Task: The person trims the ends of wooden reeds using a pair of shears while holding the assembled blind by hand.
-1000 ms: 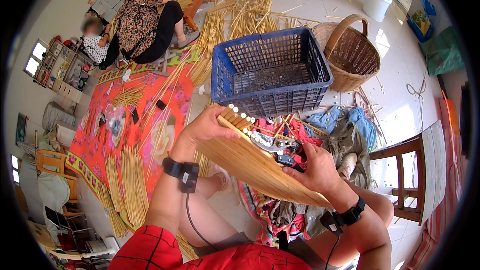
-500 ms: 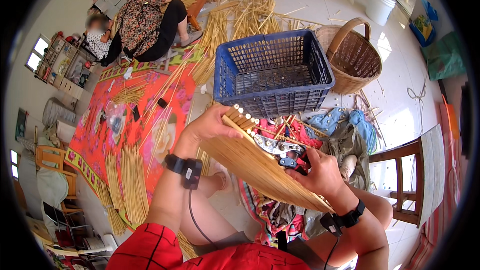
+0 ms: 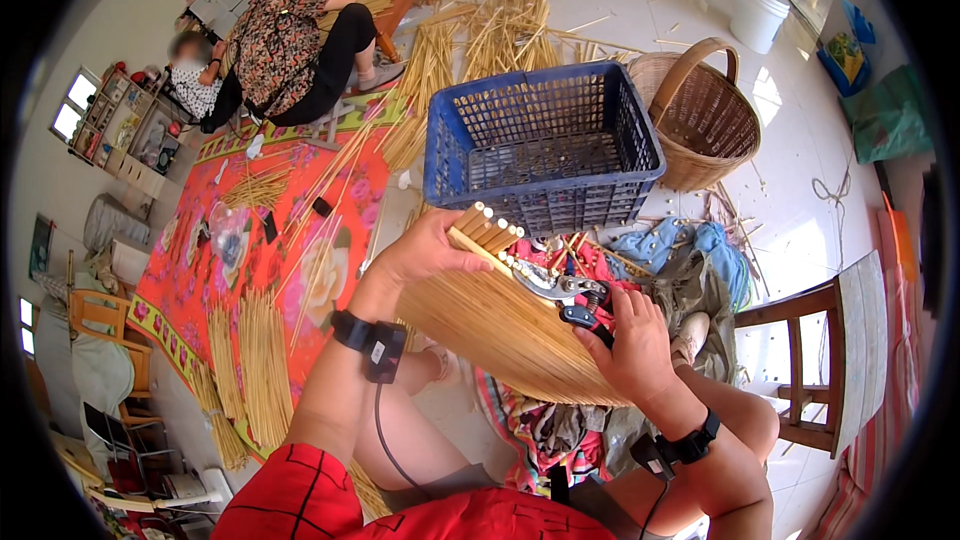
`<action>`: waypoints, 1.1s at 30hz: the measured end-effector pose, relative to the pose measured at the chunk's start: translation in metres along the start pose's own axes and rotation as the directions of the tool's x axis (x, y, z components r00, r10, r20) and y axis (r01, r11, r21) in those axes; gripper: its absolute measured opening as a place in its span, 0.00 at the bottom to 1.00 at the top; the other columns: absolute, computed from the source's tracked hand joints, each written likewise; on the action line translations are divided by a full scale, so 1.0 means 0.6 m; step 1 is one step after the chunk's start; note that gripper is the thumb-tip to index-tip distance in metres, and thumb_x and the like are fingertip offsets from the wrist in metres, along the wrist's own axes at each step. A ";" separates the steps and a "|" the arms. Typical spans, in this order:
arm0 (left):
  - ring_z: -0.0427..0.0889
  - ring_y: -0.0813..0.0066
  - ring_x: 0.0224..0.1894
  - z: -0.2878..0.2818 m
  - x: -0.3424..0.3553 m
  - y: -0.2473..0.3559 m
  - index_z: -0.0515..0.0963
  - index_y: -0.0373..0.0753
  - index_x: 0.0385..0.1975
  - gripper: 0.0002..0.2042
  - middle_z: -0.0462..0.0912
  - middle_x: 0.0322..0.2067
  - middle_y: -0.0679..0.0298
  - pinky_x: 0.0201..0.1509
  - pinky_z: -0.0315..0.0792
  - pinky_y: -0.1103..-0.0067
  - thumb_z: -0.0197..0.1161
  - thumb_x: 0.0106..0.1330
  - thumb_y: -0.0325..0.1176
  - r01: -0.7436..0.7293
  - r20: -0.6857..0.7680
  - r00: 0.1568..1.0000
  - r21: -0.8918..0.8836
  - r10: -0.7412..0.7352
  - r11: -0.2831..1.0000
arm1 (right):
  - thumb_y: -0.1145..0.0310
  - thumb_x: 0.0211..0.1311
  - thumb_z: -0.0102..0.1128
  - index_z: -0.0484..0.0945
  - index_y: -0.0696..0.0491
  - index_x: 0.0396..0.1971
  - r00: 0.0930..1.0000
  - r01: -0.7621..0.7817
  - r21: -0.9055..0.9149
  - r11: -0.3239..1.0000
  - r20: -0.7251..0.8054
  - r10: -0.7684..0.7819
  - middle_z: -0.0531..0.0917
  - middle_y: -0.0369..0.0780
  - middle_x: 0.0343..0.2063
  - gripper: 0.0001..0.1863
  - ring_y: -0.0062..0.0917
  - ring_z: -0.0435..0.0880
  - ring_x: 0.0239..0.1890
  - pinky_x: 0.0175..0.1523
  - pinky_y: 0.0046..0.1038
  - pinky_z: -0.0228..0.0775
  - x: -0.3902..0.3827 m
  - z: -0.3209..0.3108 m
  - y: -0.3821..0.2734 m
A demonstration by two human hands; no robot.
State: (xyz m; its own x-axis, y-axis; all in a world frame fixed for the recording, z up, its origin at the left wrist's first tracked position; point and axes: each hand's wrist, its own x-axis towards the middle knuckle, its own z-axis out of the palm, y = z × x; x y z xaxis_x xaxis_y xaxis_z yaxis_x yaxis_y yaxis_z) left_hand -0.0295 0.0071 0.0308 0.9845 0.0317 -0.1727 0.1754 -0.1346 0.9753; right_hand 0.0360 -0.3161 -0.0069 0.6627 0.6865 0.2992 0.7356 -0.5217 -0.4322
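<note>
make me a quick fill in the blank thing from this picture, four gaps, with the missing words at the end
The person's ____ hand holds the metal-bladed, dark-handled pruning shears. The other hand grips the straw-coloured bundle of stalks, whose thick ends point toward the rectangular ____ plastic crate. The round brown woven basket stands to the ____ of that crate. The round plastic bucket is coloured ____.

Missing words: right; blue; right; white.

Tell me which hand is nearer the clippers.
Right: the right hand is on the clippers; the left hand is apart, left of them, gripping the stick bundle.
</note>
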 end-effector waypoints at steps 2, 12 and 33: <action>0.82 0.81 0.46 -0.001 -0.001 -0.002 0.80 0.34 0.50 0.23 0.86 0.44 0.67 0.53 0.74 0.80 0.78 0.52 0.25 0.003 -0.003 1.000 -0.017 -0.003 1.000 | 0.48 0.53 0.73 0.75 0.62 0.44 1.000 -0.005 -0.001 1.000 -0.001 0.005 0.80 0.46 0.33 0.33 0.41 0.81 0.40 0.48 0.38 0.71 0.000 0.003 -0.001; 0.80 0.81 0.49 -0.009 -0.007 -0.004 0.78 0.33 0.55 0.27 0.84 0.48 0.67 0.57 0.74 0.79 0.77 0.54 0.25 0.012 -0.012 1.000 0.039 -0.011 0.999 | 0.45 0.55 0.71 0.73 0.58 0.33 0.994 -0.006 0.026 1.000 0.109 0.003 0.82 0.48 0.28 0.29 0.44 0.84 0.32 0.40 0.41 0.75 0.023 0.008 0.011; 0.81 0.79 0.46 -0.001 -0.005 0.007 0.80 0.32 0.52 0.25 0.86 0.44 0.64 0.53 0.74 0.78 0.78 0.54 0.32 -0.018 -0.041 0.999 0.122 0.023 0.992 | 0.54 0.54 0.74 0.74 0.64 0.47 0.980 -0.187 0.377 0.907 0.129 0.148 0.80 0.50 0.35 0.31 0.44 0.80 0.40 0.47 0.40 0.72 0.023 -0.015 0.002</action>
State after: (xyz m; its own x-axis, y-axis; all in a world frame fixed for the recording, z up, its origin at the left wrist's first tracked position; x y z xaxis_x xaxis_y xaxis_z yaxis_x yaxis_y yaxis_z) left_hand -0.0320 0.0070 0.0357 0.9871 0.0690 -0.1443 0.1573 -0.2552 0.9540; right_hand 0.0473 -0.3120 0.0045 0.7406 0.6613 0.1194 0.4904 -0.4104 -0.7689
